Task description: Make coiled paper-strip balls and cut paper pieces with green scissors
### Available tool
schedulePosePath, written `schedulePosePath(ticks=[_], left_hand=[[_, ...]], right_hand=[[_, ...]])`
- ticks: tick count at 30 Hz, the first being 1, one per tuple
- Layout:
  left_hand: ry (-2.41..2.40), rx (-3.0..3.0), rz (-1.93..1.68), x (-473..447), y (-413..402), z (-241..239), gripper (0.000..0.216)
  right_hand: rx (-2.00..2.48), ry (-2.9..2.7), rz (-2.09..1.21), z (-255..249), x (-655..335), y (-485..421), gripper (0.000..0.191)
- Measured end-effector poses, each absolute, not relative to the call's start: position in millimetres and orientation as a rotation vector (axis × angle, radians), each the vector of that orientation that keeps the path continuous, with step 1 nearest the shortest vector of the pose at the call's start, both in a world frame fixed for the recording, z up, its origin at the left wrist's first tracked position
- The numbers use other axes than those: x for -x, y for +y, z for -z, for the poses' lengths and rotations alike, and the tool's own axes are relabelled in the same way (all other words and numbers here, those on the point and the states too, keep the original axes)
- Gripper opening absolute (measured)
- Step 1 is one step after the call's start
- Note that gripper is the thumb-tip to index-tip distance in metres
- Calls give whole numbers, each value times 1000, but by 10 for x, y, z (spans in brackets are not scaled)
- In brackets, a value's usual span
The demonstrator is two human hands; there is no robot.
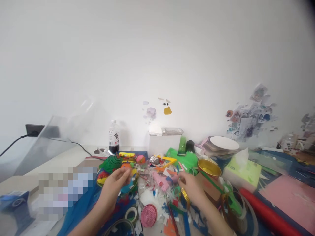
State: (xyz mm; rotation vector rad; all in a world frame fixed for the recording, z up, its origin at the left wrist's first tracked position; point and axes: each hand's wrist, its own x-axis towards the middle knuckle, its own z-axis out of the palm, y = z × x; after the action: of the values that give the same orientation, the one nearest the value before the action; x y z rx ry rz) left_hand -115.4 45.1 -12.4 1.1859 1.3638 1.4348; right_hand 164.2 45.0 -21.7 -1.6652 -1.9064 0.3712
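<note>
My left hand [115,185] is over the left side of the pile, thumb and fingertips drawn together in a pinch. Whatever it may hold is too small or blurred to make out. Just behind its fingertips is an orange piece [126,166], with a coiled green cone [112,163] to the left. My right hand [191,185] has its fingers curled in a pinch, their contents hidden. A pink glue gun [161,180] lies between the hands, one end close to my right fingertips; touching or apart, I cannot tell. Below them rests a ridged pink disc [149,215].
Paper scraps cover the middle of the table. A tape roll [131,214] is near the front. A bottle of dark liquid [114,137] stands at the back left. To the right are a gold tin [209,168], a tissue pack [242,172] and a red roll [268,211].
</note>
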Motion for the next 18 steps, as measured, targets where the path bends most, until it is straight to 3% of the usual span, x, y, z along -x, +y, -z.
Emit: schedulePosePath(ticks=[8,13,18], left_hand=[[1302,-1185,-1486,1116,398,11,43],[1426,-1227,-1493,1163,349,-70,42],[1371,-1312,-1404,1086,387,28,29]], right_hand=[[1173,-1836,-429,103,-1432,328,18],[1192,-1993,-341,95,-1356,249,14],[1433,-2237,-42,283,-1378,443,40]])
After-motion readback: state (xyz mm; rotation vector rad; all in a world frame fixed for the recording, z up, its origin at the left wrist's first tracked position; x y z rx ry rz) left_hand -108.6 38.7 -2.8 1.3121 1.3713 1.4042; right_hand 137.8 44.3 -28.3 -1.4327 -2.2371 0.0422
